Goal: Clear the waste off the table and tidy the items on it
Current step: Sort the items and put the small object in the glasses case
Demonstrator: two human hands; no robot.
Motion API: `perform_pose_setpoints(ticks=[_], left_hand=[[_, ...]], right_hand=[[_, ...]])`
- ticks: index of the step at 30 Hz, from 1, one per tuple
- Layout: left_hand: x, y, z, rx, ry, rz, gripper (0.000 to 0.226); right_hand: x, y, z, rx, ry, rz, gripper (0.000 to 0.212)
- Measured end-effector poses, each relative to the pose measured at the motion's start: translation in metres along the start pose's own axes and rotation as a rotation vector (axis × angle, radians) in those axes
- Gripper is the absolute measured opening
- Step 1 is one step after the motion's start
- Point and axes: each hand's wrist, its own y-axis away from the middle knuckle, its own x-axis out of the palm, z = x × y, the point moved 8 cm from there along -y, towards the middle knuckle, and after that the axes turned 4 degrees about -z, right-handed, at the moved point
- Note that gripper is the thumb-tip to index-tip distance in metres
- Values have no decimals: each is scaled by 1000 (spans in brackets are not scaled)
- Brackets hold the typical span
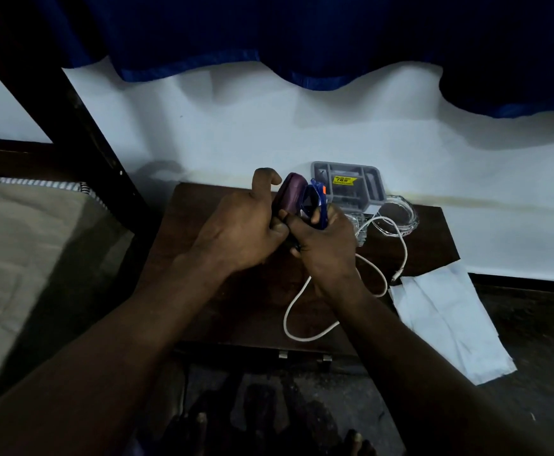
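A small purple case with a rounded, smooth shell (290,192) is held above the far part of a dark brown wooden table (433,238), in the middle of the view. The left hand (236,232) grips it from the left side, fingers curled around it, with the index finger lifted and hooked over the top. Pressed against the case's right side is a pair of blue plastic-framed glasses with a small orange mark (315,200), gripped in the curled fingers of the right hand (325,248); the two hands touch. Beneath and to the right, a thin white cable (285,319) lies in loose loops on the table. Behind the hands, against the wall, a grey plastic compartment tray with a yellow label (379,185) sits just beside a clear round glass dish (400,215). A white sheet of paper (447,317) hangs off the table's right edge. A beige mattress (32,258) lies to the left, and a deep blue curtain (302,34) hangs above the white wall (203,126).
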Motion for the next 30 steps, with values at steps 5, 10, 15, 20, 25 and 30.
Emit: perform_pose_setpoints(ticks=[5,10,15,20,25,30], left_hand=[[0,-3,10,-57,83,-14,55],[22,1,39,-437,535,113,24],[38,15,48,-853,1101,144,28],[37,15,53,-881,1153,121,37],[30,16,65,-992,1296,3,22],[27,15,61,-998,1425,-12,31]], right_hand=[[0,-2,-3,15,-20,9,32],[1,-5,-9,117,-285,16,23],[8,-2,-5,176,-403,120,21],[10,-2,4,149,-390,162,23],[4,-6,0,187,-382,161,25],[3,-7,-3,150,-259,165,31]])
